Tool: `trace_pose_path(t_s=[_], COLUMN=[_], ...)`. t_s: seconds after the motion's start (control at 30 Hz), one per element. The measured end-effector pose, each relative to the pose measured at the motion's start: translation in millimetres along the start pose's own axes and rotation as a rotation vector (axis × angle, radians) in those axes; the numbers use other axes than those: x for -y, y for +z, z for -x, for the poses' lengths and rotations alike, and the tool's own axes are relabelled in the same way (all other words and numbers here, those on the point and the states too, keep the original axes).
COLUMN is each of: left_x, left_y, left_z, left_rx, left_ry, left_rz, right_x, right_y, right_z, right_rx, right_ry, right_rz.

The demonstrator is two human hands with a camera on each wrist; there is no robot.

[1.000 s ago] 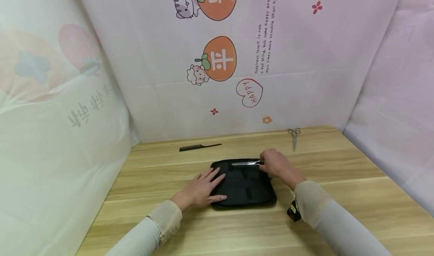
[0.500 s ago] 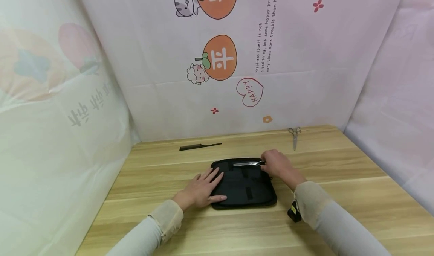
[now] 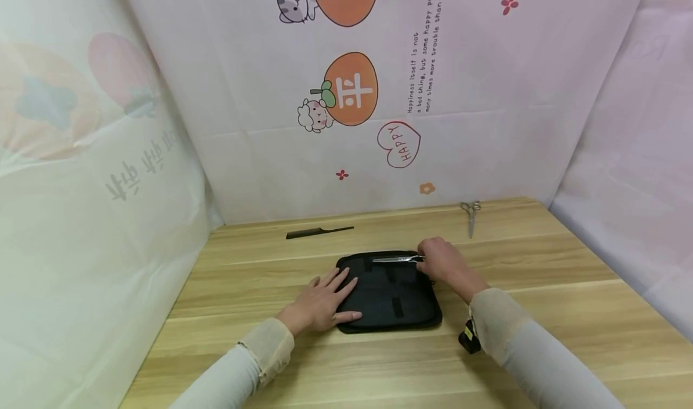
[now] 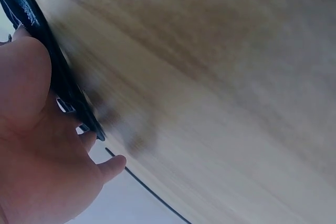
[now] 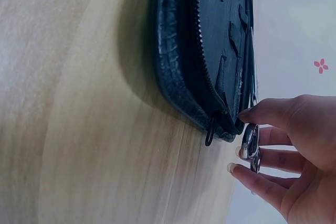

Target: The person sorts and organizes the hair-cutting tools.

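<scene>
Nearest, the left hand [image 3: 323, 302] spreads its fingers flat on the left side of the black case [image 3: 376, 307]. Beyond, the right hand [image 3: 443, 261] pinches silver scissors [image 3: 395, 259] by the rings, blades pointing left along the case's far edge. Looks like fitting them in; next calls for careful alignment.

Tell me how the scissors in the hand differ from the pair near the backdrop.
The held scissors are in the right hand; the far scissors lie on the table. The held scissors point left; the far scissors point away from the patterned backdrop. Both look silvery.
</scene>
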State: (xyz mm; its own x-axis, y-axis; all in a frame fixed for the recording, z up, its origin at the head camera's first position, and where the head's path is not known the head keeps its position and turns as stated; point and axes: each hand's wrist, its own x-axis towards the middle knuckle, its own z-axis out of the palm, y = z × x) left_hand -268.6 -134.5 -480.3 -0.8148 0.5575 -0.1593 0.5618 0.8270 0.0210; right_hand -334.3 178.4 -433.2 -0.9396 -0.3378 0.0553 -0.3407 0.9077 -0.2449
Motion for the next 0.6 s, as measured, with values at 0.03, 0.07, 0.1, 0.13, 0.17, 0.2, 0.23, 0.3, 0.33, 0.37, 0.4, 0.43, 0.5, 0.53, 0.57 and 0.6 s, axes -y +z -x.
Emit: trace_pose_path(t_s=[0.03,0.07,0.1,0.13,0.17,0.2,0.23,0.3,0.33,0.37,0.4,0.43,0.5,0.53,0.57,0.6], left_x=[0.3,0.3,0.1,-0.1,-0.6,-0.9,-1.2,-1.7,-2.1,-2.6,-2.8,-3.3,-4.3,-4.6,-5.0,-5.1], left_y=[0.4,0.3,0.1,0.0,-0.4,-0.7,-1.3,-2.3,-3.1,-3.7,-4.5,-5.4,-7.3,-7.8,-8.6,-8.6], left_z=[-0.3,-0.5,-0.5,-0.6,-0.4,-0.5,-0.4,0.2,0.7,1.3,1.5,1.9,2.8,2.5,2.8,2.2], left_rx=[0.002,0.004,0.005,0.008,0.010,0.012,0.014,0.015,0.017,0.017,0.018,0.021,0.025,0.030,0.029,0.033], left_ry=[-0.001,-0.003,-0.003,-0.005,-0.006,-0.007,-0.008,-0.011,-0.013,-0.014,-0.014,-0.015,-0.017,-0.018,-0.018,-0.018], left_rz=[-0.003,-0.003,-0.004,-0.005,-0.007,-0.008,-0.007,-0.010,-0.012,-0.014,-0.015,-0.016,-0.020,-0.021,-0.022,-0.023], right_x=[0.2,0.2,0.2,0.3,0.6,1.0,1.7,2.9,3.7,4.3,4.9,5.3,6.3,6.5,6.7,7.2], right_y=[0.2,0.7,0.8,0.9,1.1,1.0,0.8,0.6,0.7,0.8,0.8,1.2,2.0,2.2,2.3,2.6], right_z=[-0.3,-0.5,-0.8,-0.9,-0.9,-0.8,-0.5,-0.4,-0.3,-0.5,-0.6,-0.8,-1.3,-1.4,-1.7,-1.8], right_rx=[-0.002,-0.003,-0.004,-0.005,-0.008,-0.008,-0.009,-0.007,-0.007,-0.009,-0.008,-0.009,-0.013,-0.012,-0.010,-0.006], right_ry=[-0.002,-0.004,-0.006,-0.007,-0.009,-0.010,-0.011,-0.010,-0.008,-0.008,-0.007,-0.008,-0.009,-0.006,-0.008,-0.005], right_rz=[0.000,0.000,0.002,0.004,0.008,0.009,0.008,0.003,0.000,-0.001,-0.004,-0.005,-0.005,-0.005,-0.005,-0.008])
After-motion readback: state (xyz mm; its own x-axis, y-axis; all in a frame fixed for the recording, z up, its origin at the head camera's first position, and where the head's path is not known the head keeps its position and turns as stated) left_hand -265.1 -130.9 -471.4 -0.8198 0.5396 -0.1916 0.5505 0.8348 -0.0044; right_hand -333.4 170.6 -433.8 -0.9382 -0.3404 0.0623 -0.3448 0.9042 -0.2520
